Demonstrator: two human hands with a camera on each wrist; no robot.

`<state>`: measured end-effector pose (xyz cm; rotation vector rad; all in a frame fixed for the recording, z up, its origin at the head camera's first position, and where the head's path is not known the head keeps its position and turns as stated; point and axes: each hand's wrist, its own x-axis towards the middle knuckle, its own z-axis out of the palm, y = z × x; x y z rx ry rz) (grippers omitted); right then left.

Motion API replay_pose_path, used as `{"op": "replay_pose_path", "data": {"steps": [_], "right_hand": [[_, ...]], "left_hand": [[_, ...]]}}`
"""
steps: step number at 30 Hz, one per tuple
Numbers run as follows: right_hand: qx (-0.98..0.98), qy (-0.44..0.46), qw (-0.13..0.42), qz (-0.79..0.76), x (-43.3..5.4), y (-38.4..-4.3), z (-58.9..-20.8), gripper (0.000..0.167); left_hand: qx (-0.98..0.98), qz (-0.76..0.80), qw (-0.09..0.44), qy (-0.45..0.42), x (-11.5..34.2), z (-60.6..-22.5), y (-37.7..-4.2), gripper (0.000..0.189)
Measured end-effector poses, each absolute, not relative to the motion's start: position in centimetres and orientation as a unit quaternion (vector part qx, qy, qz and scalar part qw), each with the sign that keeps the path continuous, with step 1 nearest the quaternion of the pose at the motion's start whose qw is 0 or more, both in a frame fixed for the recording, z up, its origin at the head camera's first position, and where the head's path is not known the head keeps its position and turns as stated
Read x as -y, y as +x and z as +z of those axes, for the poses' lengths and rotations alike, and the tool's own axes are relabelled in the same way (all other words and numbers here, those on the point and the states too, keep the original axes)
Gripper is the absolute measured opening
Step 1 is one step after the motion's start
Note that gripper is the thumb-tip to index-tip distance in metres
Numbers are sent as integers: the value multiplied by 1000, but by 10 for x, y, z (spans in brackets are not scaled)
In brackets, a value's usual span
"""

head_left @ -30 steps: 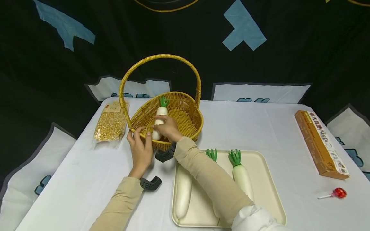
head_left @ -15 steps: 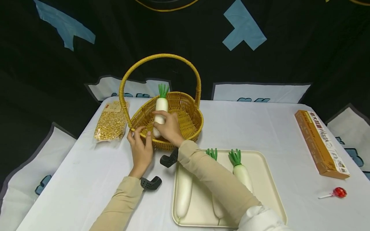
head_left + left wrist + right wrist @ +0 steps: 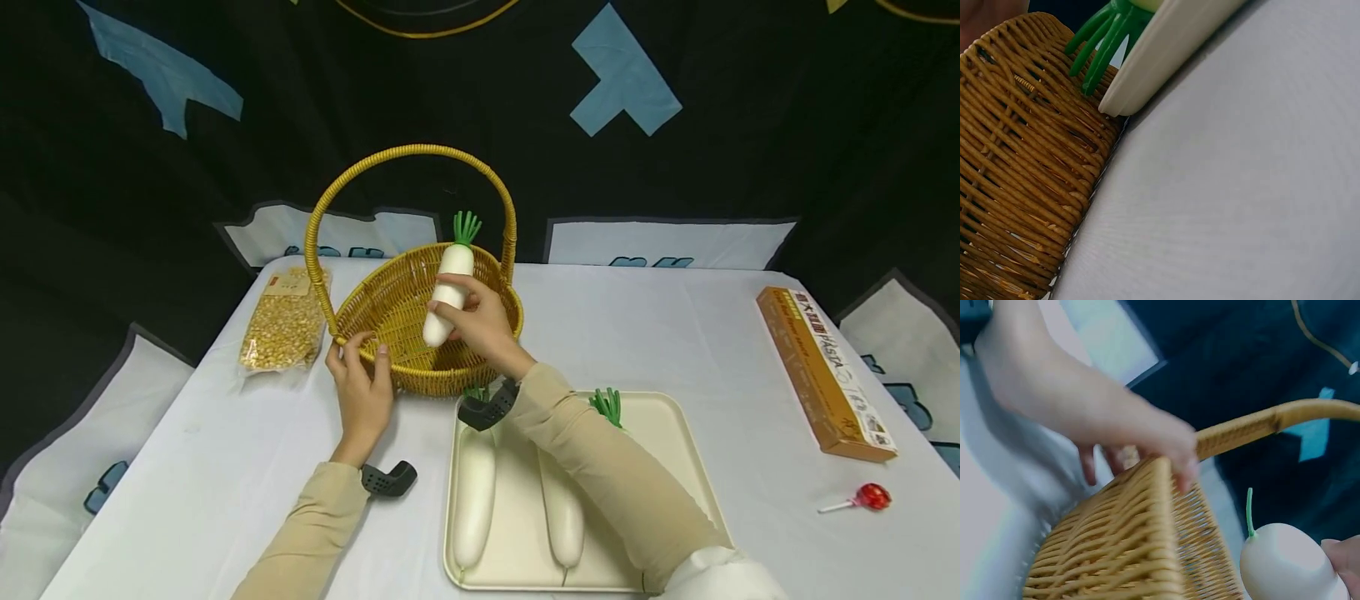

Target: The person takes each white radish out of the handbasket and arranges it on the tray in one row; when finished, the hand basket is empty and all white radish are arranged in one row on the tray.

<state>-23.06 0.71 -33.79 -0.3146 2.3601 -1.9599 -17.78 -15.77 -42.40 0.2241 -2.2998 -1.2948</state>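
In the head view, my right hand pinches a white radish with green leaf stubs, tilted above the inside of the yellow wicker basket. The right wrist view shows the rounded root end of this radish beside my fingertips. My left hand grips the basket's near-left rim by the foot of the handle; the right wrist view shows the left hand with fingers on both sides of the rim. Close up in the left wrist view is the basket's woven wall.
A cream tray holds white radishes, one partly under my right sleeve. Left of the basket lies a bag of corn kernels. A pasta box and a red lollipop lie at the right. The tall handle arches over the basket.
My right hand has lifted the radish from low inside the basket's left part and carried it up and to the right. The left hand has stayed on the rim.
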Motion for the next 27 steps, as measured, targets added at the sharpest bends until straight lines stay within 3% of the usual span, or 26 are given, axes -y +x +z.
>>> {"op": "replay_pose_path", "data": {"steps": [14,27], "right_hand": [[-782,-244,-24,-573,-74,-172,-297,42],[-817,-222,-72,-527,-183,-117,-310,43]], "left_hand": [[842,-476,240,80,157,-425,-177,41],[841,-483,232,81,157,-425,-177,41]]}}
